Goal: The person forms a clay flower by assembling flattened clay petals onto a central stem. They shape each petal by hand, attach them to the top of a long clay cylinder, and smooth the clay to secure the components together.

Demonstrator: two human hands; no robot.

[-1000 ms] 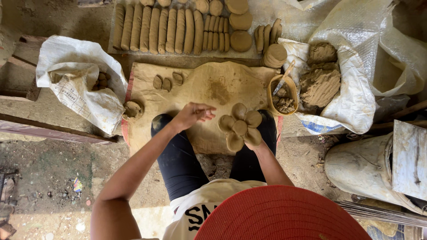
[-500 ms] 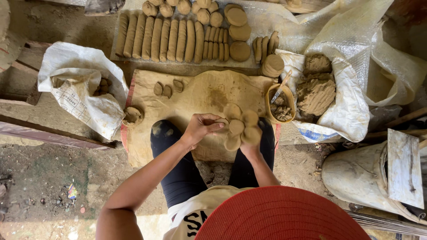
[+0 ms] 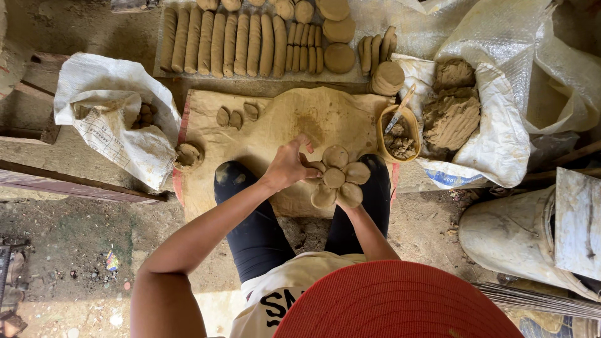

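1. Moved since earlier frame: left hand [image 3: 289, 166] now at left edge of clay flower [image 3: 336, 178], frame centre, fingers pinching a petal.
2. Right hand: hidden beneath flower; finger state cannot be told.
3. Yellow bowl [image 3: 398, 133]: right of flower.

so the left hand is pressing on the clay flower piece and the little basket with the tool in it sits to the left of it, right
Not quite. The left hand does press on the clay flower piece, but the head view shows the little basket sitting to its right, beside the sack of clay.
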